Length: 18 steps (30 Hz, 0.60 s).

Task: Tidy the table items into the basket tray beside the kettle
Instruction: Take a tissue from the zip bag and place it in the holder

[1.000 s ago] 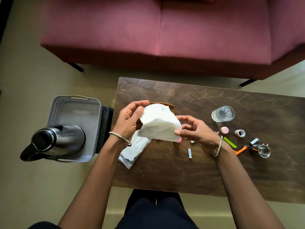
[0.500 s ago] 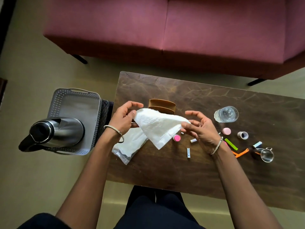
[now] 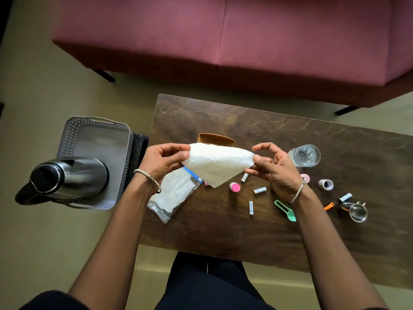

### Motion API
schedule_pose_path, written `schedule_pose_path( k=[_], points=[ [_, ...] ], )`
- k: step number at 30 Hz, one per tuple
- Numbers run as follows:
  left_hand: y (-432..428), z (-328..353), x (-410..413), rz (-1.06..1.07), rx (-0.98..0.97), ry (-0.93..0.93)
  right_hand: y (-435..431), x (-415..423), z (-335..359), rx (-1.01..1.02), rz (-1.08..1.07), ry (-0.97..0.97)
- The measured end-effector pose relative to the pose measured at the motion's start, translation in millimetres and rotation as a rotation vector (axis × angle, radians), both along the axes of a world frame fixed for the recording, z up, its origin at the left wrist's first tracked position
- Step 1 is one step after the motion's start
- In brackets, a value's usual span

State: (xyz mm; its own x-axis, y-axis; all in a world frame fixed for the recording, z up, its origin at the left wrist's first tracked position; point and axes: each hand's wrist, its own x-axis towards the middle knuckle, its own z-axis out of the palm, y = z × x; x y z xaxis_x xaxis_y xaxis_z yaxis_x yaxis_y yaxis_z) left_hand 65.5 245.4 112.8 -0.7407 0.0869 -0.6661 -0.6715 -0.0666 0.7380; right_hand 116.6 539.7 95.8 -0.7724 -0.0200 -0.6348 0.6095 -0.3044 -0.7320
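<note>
Where the hands meet: a white paper napkin (image 3: 218,163), folded into a triangle, is stretched between them above the table (image 3: 223,231), long edge uppermost and point hanging toward the tabletop.
Left hand (image 3: 163,161): thumb and curled fingers pinch the napkin's left corner; a bangle sits on the wrist.
Right hand (image 3: 274,166): thumb and a fingertip pinch the right corner; the other fingers are loosely curled above it and hold nothing.
Basket tray (image 3: 96,142): grey, perforated walls, set on a dark stand just beside the table's left end, well apart from the napkin.
Kettle (image 3: 73,175): steel, standing on the near part of the basket tray, with its dark handle overhanging the rim.
Brown holder (image 3: 215,139): on the table behind the napkin, partly hidden by it.
Plastic bag (image 3: 176,195): clear, with white sheets inside, lying at the table's left edge below the left wrist.
Glass (image 3: 305,155): clear, upright, just right of the right hand.
Small items: a pink cap (image 3: 235,187), two batteries (image 3: 260,190) (image 3: 251,207), a green clip (image 3: 287,210), a tape roll (image 3: 326,184) and a metal cup (image 3: 357,212) lie scattered on the tabletop.
</note>
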Motion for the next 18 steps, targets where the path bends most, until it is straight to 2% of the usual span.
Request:
schedule_pose_path(
  k=[4, 13, 18],
  points=[
    [0.6, -5.1, -1.6, -0.053, -0.077, 0.008, 2.9, -5.3, 0.3, 0.062, -0.007, 0.034],
    [-2.5, -9.0, 0.5, -0.105, -0.045, -0.037, 9.5, -1.9, -8.9, 0.049, 0.014, 0.048],
    [-10.1, -15.9, 3.2, -0.074, -0.007, -0.023, 8.6, -2.4, -19.6, 0.171, 0.037, 0.111]
  ],
)
